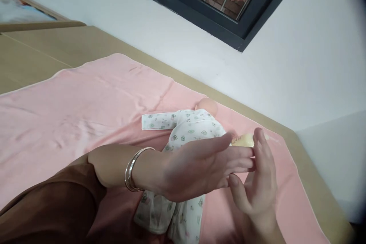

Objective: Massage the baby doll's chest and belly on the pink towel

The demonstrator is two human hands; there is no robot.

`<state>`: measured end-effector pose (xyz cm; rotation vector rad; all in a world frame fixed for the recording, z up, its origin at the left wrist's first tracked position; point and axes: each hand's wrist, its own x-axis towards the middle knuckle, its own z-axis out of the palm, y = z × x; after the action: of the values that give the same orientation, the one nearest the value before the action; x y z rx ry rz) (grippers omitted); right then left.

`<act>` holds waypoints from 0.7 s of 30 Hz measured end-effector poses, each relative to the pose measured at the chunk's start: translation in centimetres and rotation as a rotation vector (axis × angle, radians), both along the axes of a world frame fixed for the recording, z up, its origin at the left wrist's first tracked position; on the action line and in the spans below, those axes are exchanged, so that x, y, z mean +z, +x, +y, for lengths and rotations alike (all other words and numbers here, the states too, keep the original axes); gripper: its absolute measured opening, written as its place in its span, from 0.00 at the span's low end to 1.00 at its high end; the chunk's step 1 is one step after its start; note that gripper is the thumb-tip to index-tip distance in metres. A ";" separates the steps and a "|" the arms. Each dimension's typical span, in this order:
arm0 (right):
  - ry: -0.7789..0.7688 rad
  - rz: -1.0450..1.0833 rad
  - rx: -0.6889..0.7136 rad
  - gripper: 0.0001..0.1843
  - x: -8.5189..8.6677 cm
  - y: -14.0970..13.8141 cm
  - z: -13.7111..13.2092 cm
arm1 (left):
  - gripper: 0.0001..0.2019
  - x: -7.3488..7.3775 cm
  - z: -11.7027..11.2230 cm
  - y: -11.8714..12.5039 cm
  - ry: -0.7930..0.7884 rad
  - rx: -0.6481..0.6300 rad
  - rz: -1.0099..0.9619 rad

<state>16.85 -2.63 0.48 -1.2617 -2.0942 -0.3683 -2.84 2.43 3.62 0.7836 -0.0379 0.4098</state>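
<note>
My left hand (197, 167) reaches in from the left, palm toward me, with its fingers stretched out and the thumb on top. Its fingertips touch the inner side of my right hand (259, 179), whose fingers point up and whose thumb stands apart below. No object shows in either hand. Beneath them a baby doll lies on its back or front, I cannot tell which, in a white printed outfit (194, 127); its bare head (208, 105) shows at the top. Just behind my fingers is a pale yellow bottle or tube (242, 140), partly hidden.
A pink blanket (114, 95) with some creases lies over a tan surface (54, 45). White wall (183, 57) rises behind it, with a dark-framed barred window (228, 30) above. A wooden-edged frame (42, 26) stands at the far left.
</note>
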 end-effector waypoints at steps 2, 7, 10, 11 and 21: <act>0.065 -0.010 -0.010 0.42 -1.0 -0.5 0.4 | 0.31 0.2 0.2 -0.5 0.003 0.017 0.041; 0.132 -0.042 0.006 0.41 -3.1 -1.7 0.6 | 0.26 0.5 1.4 -0.9 0.008 0.003 0.159; 0.110 -0.086 -0.019 0.41 -3.9 -2.1 0.2 | 0.24 0.2 2.1 -0.6 -0.066 -0.005 0.246; 0.109 -0.109 -0.029 0.42 -4.2 -2.1 0.1 | 0.23 0.0 2.3 -0.4 -0.089 0.005 0.268; 0.144 -0.123 0.268 0.42 -5.9 -3.8 0.7 | 0.28 -0.8 3.0 1.1 -0.129 0.022 0.443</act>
<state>13.10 -1.98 -5.47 -0.8814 -2.2604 -0.4767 -1.71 5.44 2.79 0.7334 0.4074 0.2499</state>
